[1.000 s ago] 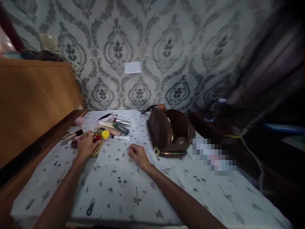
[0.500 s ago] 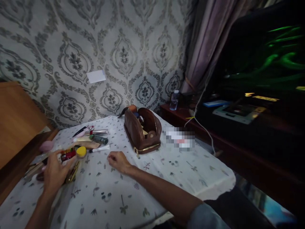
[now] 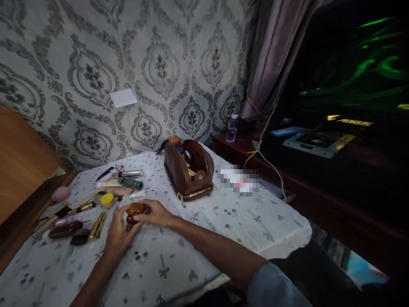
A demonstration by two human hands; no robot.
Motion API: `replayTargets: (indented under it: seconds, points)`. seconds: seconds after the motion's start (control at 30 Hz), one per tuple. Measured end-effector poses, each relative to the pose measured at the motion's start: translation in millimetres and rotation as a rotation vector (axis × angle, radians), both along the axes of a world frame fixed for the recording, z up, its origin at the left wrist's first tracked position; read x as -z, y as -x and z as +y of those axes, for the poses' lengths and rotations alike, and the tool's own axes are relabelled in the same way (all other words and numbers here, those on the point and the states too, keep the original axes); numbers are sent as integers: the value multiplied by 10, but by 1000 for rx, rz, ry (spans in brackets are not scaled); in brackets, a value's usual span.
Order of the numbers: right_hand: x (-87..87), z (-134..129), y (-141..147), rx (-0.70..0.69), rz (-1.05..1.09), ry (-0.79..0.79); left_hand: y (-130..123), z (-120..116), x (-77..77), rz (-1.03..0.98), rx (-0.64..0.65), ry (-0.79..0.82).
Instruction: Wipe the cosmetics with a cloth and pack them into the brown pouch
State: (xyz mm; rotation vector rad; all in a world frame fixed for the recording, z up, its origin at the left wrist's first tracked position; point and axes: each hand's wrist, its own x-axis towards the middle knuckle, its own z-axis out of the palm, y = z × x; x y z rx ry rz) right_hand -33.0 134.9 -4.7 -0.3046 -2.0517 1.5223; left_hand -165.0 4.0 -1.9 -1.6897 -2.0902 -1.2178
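Note:
In front of me, my left hand has its fingers and thumb around a small red jar with a gold top. My right hand meets it from the other side, fingers and thumb closed on the same jar; its lower part is partly hidden by the fingers. Left of the hands lie a gold tube, a dark brown oval case and a round dark compact. Beyond them is a yellow-lidded jar. An unzipped brown cosmetic bag with items inside stands past my right hand.
More cosmetics lie at the back left, including a green tube, a silver-and-red tube and a pink sponge. A wooden board borders the left side. A water bottle and a white cable are at the right.
My left hand has brought the red jar rightward, away from the other cosmetics. My right hand has moved slightly left and now grips the jar too. The view has shifted slightly.

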Motion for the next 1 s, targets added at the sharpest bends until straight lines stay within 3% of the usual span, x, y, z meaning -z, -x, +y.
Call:
replayTargets:
  seconds: [0.23,0.37,0.47,0.63,0.8,1.0]
  points:
    - [107,17,86,58,-58,-135,14,-115,-103,-176,184,173]
    - [82,22,72,74,-94,-205,43,-145,-129,-229,49,51]
    - [63,18,59,98,-122,-240,36,-158,-77,-116,20,52]
    - [34,18,68,89,-121,-259,-48,-108,-20,244,260,234]
    - [7,14,64,105,-139,-236,-71,-27,-40,281,193,211]
    - [64,7,81,81,-112,-220,10,-24,-43,126,100,209]
